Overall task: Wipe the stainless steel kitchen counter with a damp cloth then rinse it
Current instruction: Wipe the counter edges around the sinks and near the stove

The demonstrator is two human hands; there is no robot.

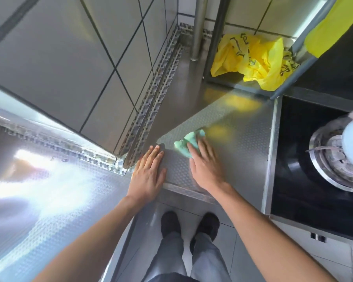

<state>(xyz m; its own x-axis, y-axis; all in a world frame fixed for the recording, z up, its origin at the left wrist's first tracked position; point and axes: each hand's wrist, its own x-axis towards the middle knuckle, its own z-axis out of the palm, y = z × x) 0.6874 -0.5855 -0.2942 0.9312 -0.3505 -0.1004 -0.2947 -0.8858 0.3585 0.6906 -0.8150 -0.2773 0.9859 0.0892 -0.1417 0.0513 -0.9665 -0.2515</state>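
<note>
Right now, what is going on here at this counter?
A person stands at the stainless steel counter, apparently wiping it. The right hand presses a green cloth on the surface, fingers straight. The left hand rests flat beside it, holding nothing. A yellow bag lies on a rack behind; a stove is to the right.

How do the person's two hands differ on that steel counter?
The left hand lies flat on the bare stainless steel counter; the right hand presses on a green cloth. The left hand looks sharp, the right hand blurred. The right hand sits nearer the stove than the left hand. Both have straight fingers, palms down.
</note>
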